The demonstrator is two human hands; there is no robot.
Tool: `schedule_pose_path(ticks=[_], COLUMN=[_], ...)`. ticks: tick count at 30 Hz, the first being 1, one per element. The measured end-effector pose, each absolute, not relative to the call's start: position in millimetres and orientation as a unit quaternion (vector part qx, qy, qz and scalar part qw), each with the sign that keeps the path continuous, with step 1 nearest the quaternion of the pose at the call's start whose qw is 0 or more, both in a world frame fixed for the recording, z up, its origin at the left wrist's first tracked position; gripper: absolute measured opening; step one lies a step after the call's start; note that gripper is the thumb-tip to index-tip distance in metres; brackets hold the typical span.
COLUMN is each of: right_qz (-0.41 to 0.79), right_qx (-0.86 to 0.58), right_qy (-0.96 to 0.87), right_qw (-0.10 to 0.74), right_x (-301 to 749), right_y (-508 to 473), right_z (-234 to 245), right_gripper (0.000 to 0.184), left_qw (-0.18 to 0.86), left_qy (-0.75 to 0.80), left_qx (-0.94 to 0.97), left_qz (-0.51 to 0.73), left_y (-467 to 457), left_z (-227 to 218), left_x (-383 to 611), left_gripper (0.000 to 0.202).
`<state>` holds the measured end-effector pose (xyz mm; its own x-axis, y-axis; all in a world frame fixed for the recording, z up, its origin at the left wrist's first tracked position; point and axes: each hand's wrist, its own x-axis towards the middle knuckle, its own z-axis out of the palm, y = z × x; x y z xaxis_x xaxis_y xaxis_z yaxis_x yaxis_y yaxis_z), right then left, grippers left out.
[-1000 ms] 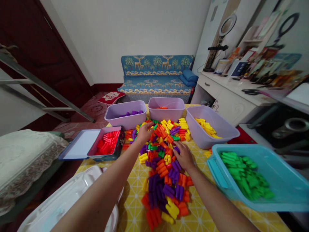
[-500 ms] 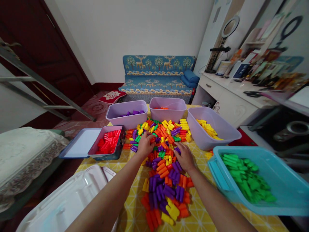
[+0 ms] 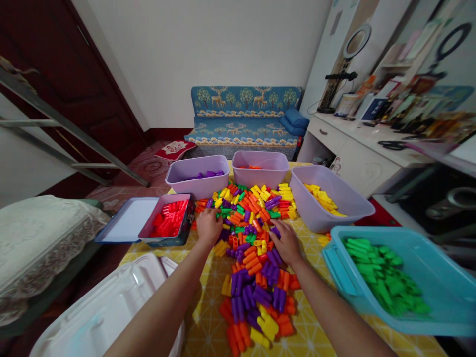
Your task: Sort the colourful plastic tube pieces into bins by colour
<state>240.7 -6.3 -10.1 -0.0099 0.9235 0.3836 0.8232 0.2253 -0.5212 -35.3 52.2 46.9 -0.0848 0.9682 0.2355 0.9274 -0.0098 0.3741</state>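
Note:
A loose pile of bullet-shaped plastic building blocks [image 3: 256, 295] in orange, purple, yellow, green and red runs down the middle of the table. My left hand [image 3: 208, 228] is at the pile's left edge, fingers curled down among the blocks; whatever lies under the fingertips is hidden. On the right side of the pile, my right hand [image 3: 288, 244] rests with its fingers stretched and slightly apart, touching a purple block [image 3: 275, 232]. Just left of my left hand stands a tin box [image 3: 182, 230] holding red blocks [image 3: 171, 218], its lid folded open.
Lilac bins hold purple blocks [image 3: 206, 174], a few orange blocks [image 3: 251, 167] and yellow blocks [image 3: 323, 199]. At right, a turquoise tub [image 3: 442, 272] contains green blocks [image 3: 386, 275]. A whitish plastic lid [image 3: 111, 302] lies front left. Behind the table is a blue sofa [image 3: 241, 126].
My left hand has moved left, from over the middle of the pile to its left edge, uncovering green and orange blocks. My right hand stays nearly where it was.

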Motion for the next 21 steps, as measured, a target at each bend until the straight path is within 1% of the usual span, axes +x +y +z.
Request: schedule_pose_path(ticks=[3,7,14,16,18,21], right_qz=[0.075,0.077,0.075,0.075,0.075,0.074], right_qx=[-0.616,-0.615,-0.618,-0.619,-0.618,-0.615], right_qy=[-0.708,-0.708,-0.706,-0.706,-0.707,-0.708], right_qw=[0.337,0.339,0.338,0.336,0.337,0.34], right_x=[240.5,239.9,239.3,239.4,239.9,240.6], right_y=[-6.0,-6.2,-7.5,-7.4,-7.0,-6.4], right_z=[-9.5,-8.5,-6.6,-6.3,-6.9,-9.0], right_gripper=[0.041,0.041,0.041,0.041,0.041,0.041], left_qw=[0.085,0.124,0.191,0.205,0.201,0.175], left_qy=[0.677,0.646,0.613,0.621,0.632,0.642], left_qx=[0.708,0.733,0.69,0.674,0.674,0.688], left_qz=[0.183,0.174,0.334,0.344,0.327,0.29], left_y=[51.0,47.8,38.8,34.5,28.9,17.3], left_z=[48.0,45.9,37.6,37.3,37.9,39.8], left_x=[-31.8,-27.4,-25.4,-25.5,-25.4,-22.7], left_gripper=[0.03,0.04,0.042,0.037,0.029,0.027])
